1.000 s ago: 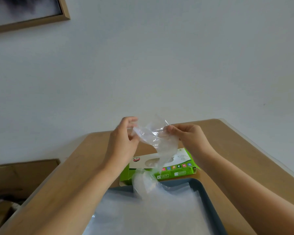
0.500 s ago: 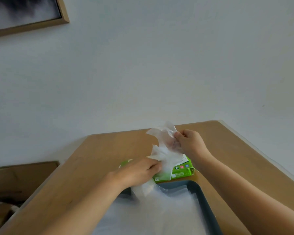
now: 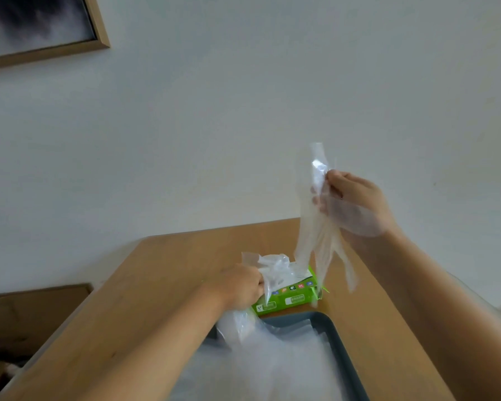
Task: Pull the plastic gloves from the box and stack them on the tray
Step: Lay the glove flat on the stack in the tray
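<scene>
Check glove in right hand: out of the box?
Mostly out: the right hand pinches the glove high above the box, glove tips dangling free. Whether its lower edge has cleared the opening, cannot tell.

My left hand (image 3: 240, 287) ends at the knuckles: its fingers are lost behind the crumpled plastic (image 3: 272, 270) at the box (image 3: 289, 299), so I cannot tell whether they grip it. Plastic and hand cover the box's left end and top; its print is too small to read. The glove (image 3: 315, 227) pinched in my right hand (image 3: 356, 204) veils my palm, its hanging tips smeared. The tray (image 3: 342, 342) runs off the near edge, its floor under a hazy pile of gloves (image 3: 272, 363), its left side behind my forearm. The framed picture (image 3: 41, 27), far left, is cut off.
</scene>
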Available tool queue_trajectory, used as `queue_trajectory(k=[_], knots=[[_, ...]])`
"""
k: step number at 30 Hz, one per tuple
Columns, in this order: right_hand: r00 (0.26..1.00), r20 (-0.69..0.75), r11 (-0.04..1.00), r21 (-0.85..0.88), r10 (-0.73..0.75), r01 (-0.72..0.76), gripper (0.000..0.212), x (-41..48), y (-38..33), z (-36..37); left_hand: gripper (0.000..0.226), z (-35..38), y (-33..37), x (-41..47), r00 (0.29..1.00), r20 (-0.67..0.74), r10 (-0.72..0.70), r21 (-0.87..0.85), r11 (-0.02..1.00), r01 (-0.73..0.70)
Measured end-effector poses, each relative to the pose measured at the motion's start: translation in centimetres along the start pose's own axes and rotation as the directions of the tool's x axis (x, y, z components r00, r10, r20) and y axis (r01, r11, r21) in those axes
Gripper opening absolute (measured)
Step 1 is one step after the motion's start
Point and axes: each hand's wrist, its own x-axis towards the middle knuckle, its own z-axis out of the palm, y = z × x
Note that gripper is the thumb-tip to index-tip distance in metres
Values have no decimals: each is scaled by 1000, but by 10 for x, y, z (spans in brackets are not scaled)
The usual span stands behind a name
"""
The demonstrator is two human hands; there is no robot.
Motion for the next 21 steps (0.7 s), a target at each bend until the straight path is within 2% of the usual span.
queue_trajectory(k=[4, 6, 8, 9, 10, 11, 12, 14, 15, 17, 19, 21], knots=[[986, 121, 983, -152, 118, -100, 21, -21, -12, 12, 28, -13, -1, -5, 993, 100, -58, -111, 991, 69], [968, 174, 974, -169, 179, -150, 20, -29, -10, 12, 21, -30, -5, -14, 990, 107, -94, -165, 980, 111], [954, 214, 971, -162, 209, -176, 19, -39, -12, 15, 42, -55, -7, -37, 986, 68, -154, -108, 981, 161], [948, 234, 972, -149, 215, -184, 20, -43, -12, 16, 58, -66, -8, -49, 985, 55, -163, -134, 977, 169], [940, 260, 972, -137, 222, -192, 20, -47, -14, 18, 74, -74, -9, -61, 991, 55, -124, -221, 966, 134], [930, 287, 970, -135, 232, -200, 20, -53, -16, 21, 88, -81, -8, -74, 998, 57, -26, -359, 932, 44], [916, 314, 967, -135, 248, -215, 19, -59, -17, 24, 93, -85, -5, -86, 992, 38, 120, -529, 845, -82], [881, 368, 955, -124, 297, -270, 18, -71, -18, 28, 83, -81, 6, -106, 922, -91, 376, -775, 555, -302], [860, 396, 947, -114, 321, -301, 17, -78, -19, 30, 82, -76, 10, -112, 895, -168, 413, -835, 423, -352], [823, 454, 939, -114, 341, -326, 23, -92, -21, 35, 80, -65, 19, -122, 870, -242, 430, -886, 267, -378], [796, 499, 937, -130, 344, -324, 47, -104, -24, 38, 63, -53, 22, -127, 870, -261, 418, -910, 194, -366], [799, 498, 941, -135, 336, -311, 53, -116, -26, 39, 49, -46, 24, -134, 901, -239, 361, -947, 118, -298]])
